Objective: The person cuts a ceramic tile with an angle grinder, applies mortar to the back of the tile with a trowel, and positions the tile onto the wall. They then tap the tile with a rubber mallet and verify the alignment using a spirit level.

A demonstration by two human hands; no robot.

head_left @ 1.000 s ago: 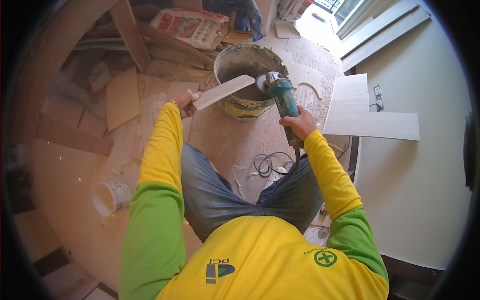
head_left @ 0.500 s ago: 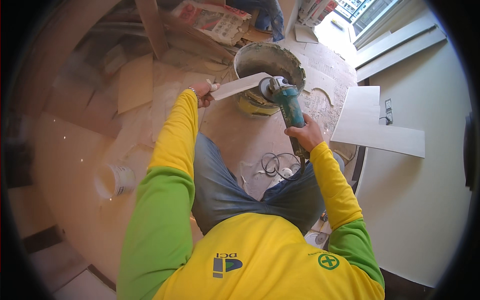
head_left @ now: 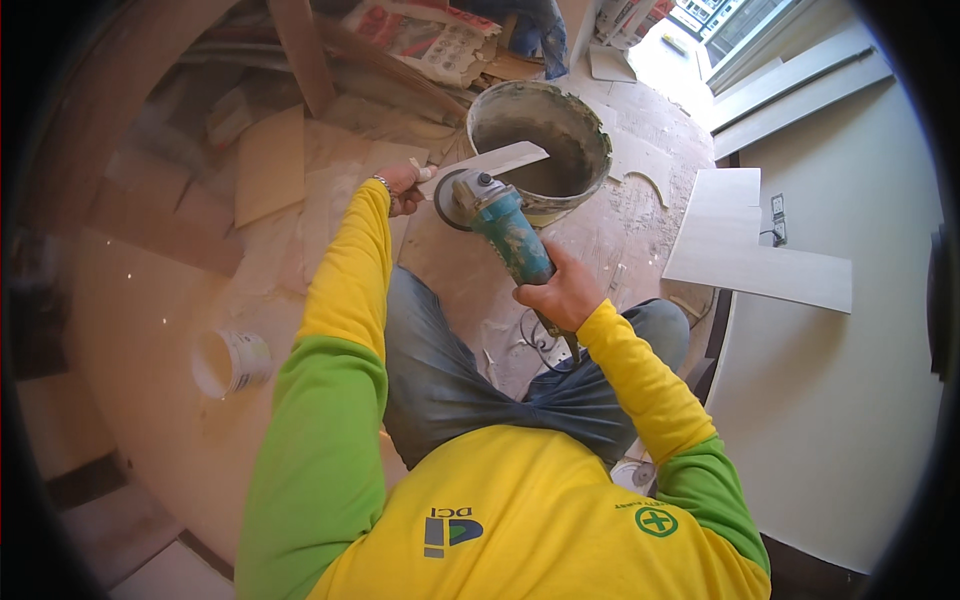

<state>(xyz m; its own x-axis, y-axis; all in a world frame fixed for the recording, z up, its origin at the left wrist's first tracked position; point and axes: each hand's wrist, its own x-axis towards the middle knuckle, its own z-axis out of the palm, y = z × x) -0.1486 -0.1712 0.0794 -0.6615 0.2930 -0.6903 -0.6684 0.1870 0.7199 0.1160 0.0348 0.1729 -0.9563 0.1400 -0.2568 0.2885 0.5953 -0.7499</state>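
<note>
We had our left hand [head_left: 403, 190] closed on the left end of a pale, narrow strip [head_left: 508, 158], its right end reaching over the mouth of the bucket [head_left: 597, 172] on the floor [head_left: 437, 255]. Our right hand [head_left: 567, 288] was wrapped around the body of a teal angle grinder [head_left: 515, 240], whose disc [head_left: 448, 203] sat at the strip's near edge, close beside our left hand. We could not tell whether disc and strip touched, or whether the disc was spinning. As we judged it, the main danger lay in that closeness: a slip or kickback could have carried the disc into our bare skin. Apparently gripped at one end only, the strip could have twisted or snapped under side pressure. The cord [head_left: 573, 347], between our knees [head_left: 660, 322], could have snagged and dragged the grinder off line.
</note>
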